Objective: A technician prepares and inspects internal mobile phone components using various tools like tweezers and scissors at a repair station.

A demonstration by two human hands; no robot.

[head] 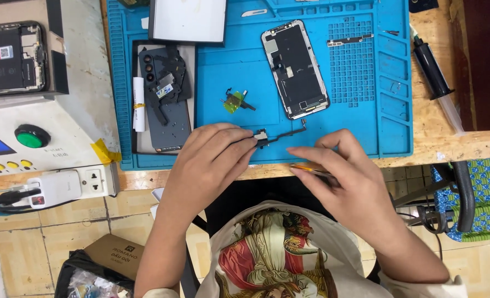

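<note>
Your left hand (209, 160) pinches a thin black flex cable (278, 137) at the blue mat's (366, 127) front edge on the desk (449, 138); right hand (344, 176) fingers are closed around slim tweezers (311, 168), just below the opened phone (295, 69).

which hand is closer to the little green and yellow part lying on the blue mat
Left. The left hand sits just below the green and yellow part, fingertips on a black flex cable. The right hand is farther off, lower and to the right.

Bare forearms, cream shirt (278, 259) with a red-and-gold figure print.
</note>
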